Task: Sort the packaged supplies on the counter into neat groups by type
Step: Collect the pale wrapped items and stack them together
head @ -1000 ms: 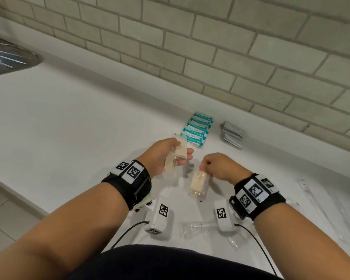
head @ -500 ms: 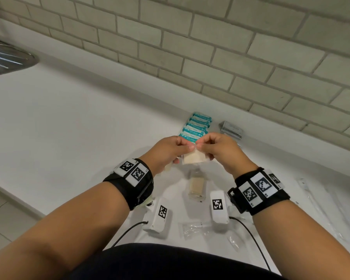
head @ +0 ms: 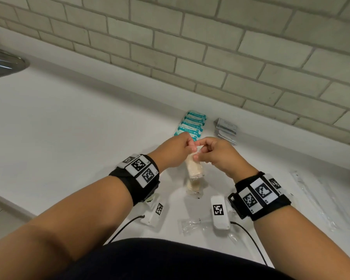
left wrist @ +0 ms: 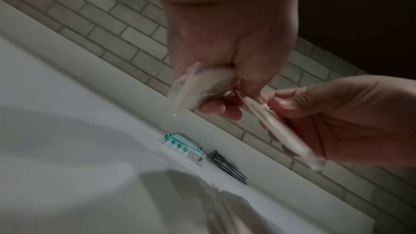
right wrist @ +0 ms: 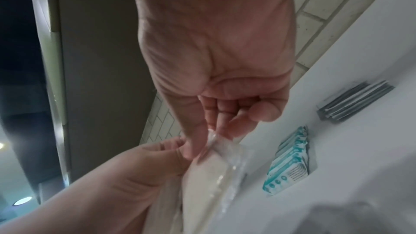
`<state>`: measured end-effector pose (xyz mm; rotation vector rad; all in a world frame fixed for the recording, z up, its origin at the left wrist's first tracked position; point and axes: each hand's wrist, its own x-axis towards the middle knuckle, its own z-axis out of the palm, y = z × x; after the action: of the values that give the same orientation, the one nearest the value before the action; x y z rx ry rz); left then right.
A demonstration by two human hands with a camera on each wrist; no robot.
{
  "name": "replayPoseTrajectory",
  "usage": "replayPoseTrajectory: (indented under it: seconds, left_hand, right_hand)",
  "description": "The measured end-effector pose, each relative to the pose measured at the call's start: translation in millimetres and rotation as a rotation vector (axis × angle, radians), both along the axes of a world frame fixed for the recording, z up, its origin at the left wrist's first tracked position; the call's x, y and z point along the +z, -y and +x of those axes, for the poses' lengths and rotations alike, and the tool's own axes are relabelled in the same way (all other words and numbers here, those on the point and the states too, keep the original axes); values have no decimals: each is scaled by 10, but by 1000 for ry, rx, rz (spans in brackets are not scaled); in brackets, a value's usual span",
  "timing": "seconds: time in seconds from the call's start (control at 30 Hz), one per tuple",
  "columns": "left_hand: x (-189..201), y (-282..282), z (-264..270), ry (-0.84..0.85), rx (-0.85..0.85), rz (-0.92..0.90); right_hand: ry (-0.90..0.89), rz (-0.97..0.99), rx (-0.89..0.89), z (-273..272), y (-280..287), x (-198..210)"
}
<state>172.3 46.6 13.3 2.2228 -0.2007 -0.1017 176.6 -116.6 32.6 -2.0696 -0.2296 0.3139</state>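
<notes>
My left hand (head: 187,144) and right hand (head: 199,155) meet above the white counter (head: 73,126). Between them hangs a beige bandage packet (head: 194,167) in clear wrap, pinched at its top by the right hand (right wrist: 216,131). In the left wrist view my left hand (left wrist: 216,99) curls round a bunched packet (left wrist: 202,86), while the right hand's packet (left wrist: 283,134) shows edge-on. Another beige packet (head: 193,185) lies on the counter below. Teal packets (head: 192,126) form a row near the wall, beside a stack of grey sachets (head: 225,129).
Clear plastic packets (head: 190,225) lie close to my body, and long clear packages (head: 315,199) lie at the right. A metal sink rim (head: 4,63) is at the far left. The brick wall (head: 190,47) borders the counter behind.
My right hand left the beige packet on the counter and rose to the left hand. It took hold of a packet there, which now hangs lengthwise between the hands.
</notes>
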Motion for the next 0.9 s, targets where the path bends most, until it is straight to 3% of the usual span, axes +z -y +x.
replayPoseTrajectory:
  seconds: [0.1, 0.23, 0.3, 0.37, 0.4, 0.47, 0.6, 0.67, 0.77, 0.9]
  left_hand:
    - [-24, 60, 30, -3, 16, -146]
    - [-26, 11, 35, -104, 138, -686]
    - [-28, -68, 44, -191, 147, -950]
    - [-37, -152, 48, -245, 110, -1087]
    - [-42, -184, 49, -251, 79, -1120]
    - [-31, -207, 42, -257, 24, -1165]
    - [23, -108, 35, -298, -46, -1287]
    - [57, -56, 35, -334, -71, -1326]
    - [72, -42, 45, -350, -32, -1260]
    - [67, -84, 56, -498, 190, -854]
  right_hand:
    - [2, -63, 2, -6, 17, 25]
    - [-126, -174, -73, 20, 53, -99]
    - [-151, -395, -61, 4, 48, -215]
    - [-57, -657, -40, 3, 51, -297]
    - [17, -697, -58, 8, 52, -276]
    - [109, -541, -127, 27, 34, -136]
    - [-80, 13, -14, -62, -114, 138]
    - [-50, 53, 25, -133, -195, 155]
    - [42, 17, -63, -129, -194, 136]
    - [266, -84, -147, -54, -52, 162]
